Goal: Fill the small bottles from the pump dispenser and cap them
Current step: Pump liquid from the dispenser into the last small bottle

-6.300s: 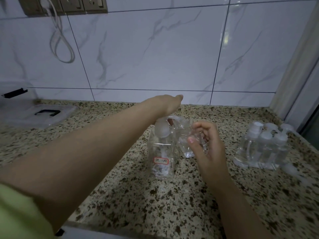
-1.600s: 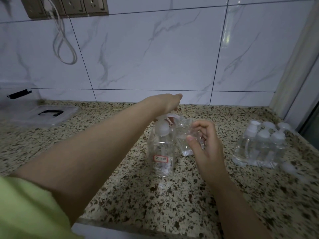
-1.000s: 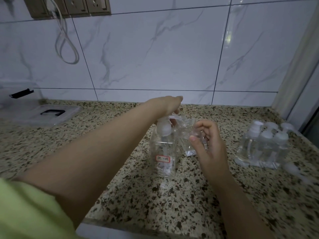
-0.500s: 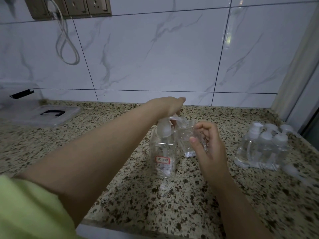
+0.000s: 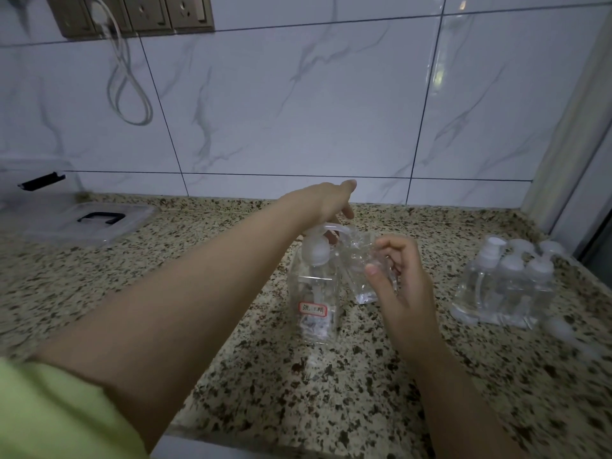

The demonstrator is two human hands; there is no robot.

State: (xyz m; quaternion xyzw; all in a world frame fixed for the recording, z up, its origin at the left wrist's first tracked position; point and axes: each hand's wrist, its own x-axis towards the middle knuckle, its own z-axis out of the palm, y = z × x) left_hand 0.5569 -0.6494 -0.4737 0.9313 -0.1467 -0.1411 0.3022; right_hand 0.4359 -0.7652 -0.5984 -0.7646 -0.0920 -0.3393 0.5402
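Left hand (image 5: 326, 202) flat on pump dispenser (image 5: 316, 286) head, right hand (image 5: 402, 284) pinching small bottle (image 5: 359, 270) mid-frame — could miss spout, spilling onto desk (image 5: 231, 376).

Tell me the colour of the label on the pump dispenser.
White with a red border, on the clear pump dispenser; the head view shows the label best.

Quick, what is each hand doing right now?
Left hand: open, fingers straight, pressing the pump dispenser head.
Right hand: closed around a small bottle, holding it by the spout.
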